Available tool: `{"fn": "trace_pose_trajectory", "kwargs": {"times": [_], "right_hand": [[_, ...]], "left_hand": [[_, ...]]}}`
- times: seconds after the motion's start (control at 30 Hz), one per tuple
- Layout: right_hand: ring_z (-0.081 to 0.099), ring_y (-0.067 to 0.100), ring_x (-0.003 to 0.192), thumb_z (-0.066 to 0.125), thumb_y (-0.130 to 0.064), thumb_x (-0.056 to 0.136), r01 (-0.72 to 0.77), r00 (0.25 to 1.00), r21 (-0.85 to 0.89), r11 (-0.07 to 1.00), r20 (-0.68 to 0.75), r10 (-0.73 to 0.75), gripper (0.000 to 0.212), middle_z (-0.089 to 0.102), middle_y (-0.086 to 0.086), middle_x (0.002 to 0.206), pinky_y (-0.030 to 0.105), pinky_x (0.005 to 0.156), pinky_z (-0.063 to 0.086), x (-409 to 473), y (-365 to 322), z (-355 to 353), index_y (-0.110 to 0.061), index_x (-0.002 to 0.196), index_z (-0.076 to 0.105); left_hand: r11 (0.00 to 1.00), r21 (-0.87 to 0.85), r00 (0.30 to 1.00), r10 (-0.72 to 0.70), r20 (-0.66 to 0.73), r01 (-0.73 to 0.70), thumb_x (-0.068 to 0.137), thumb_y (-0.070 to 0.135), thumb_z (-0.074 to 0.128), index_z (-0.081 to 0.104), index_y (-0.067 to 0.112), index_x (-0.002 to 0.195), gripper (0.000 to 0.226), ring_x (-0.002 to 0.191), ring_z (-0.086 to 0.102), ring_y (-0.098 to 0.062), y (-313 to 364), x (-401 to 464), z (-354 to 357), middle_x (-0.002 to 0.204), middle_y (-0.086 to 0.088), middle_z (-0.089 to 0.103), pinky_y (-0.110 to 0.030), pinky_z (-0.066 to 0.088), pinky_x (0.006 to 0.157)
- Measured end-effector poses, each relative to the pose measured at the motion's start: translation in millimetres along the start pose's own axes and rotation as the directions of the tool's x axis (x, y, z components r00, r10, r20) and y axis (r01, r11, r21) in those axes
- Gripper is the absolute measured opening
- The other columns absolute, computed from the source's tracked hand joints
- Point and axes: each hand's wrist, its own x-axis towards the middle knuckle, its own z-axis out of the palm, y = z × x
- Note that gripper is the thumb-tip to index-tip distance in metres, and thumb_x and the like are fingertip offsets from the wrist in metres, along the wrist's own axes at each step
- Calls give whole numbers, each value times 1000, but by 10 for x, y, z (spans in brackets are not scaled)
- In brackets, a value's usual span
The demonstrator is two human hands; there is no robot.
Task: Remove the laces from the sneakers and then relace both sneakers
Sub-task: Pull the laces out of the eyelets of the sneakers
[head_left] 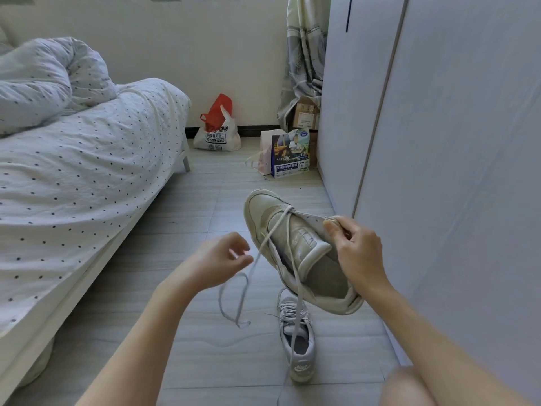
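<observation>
A cream sneaker is held up above the floor, toe pointing away. My right hand grips its right eyelet flap and pinches a lace end near the top eyelets. The pale lace runs through the lowest eyelets only; one end hangs down in a loop on the left, the other drops over the tongue. My left hand hovers left of the shoe with fingers curled beside the hanging lace; whether it pinches the lace is unclear. The second sneaker stands laced on the floor below.
A bed with dotted sheets fills the left. A white wardrobe stands close on the right. A red and white plastic bag, a paper bag with a printed pack and cardboard boxes sit by the far wall.
</observation>
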Motion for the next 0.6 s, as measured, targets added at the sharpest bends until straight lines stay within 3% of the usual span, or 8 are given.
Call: {"fn": "trace_pose_trajectory", "kwargs": {"times": [0.07,0.13,0.33,0.47,0.53,0.6], "right_hand": [[44,6,54,59,-24,92,36,999,-23,999,21,-36,19,51,-10,53,28,58,36,-9,-2,4,-17,76,66],[46,5,54,59,-24,91,75,996,-18,997,52,-74,16,54,-11,56,29,58,37,-29,-23,25,-16,81,67],[60,15,66,61,-22,90,263,950,-10,965,177,-257,13,67,-3,72,42,64,50,-139,-162,97,-13,90,71],[65,17,76,60,-21,91,313,922,-3,950,242,-303,15,71,-2,83,44,71,52,-131,-148,105,-12,95,71],[65,17,77,59,-23,91,335,905,-44,941,294,-308,15,71,-4,83,44,72,52,-100,-108,104,-14,96,70],[64,16,77,59,-24,92,304,905,-86,949,338,-259,14,70,-6,83,42,73,51,-53,-38,107,-16,96,70]], "left_hand": [[990,-107,990,75,-121,-88,90,31,58,59,26,98,9,88,56,0,57,-1,8,95,14,61,-8,41,69],[972,-173,959,110,-262,-158,90,30,58,61,25,94,8,82,56,4,142,6,31,88,15,61,-3,42,65],[976,-66,848,147,-509,-208,88,30,62,61,12,82,18,72,49,-7,242,51,106,78,6,56,-14,36,64],[984,-61,886,123,-447,-168,93,23,55,62,10,86,17,78,50,-11,181,79,83,81,4,55,-16,33,63],[962,-262,925,-27,-380,-79,96,25,48,60,12,86,20,77,53,-10,173,76,55,82,4,59,-15,38,63],[810,-586,952,-149,-266,-37,99,25,41,59,11,91,24,86,60,-10,198,65,3,93,2,66,-20,46,74]]}}
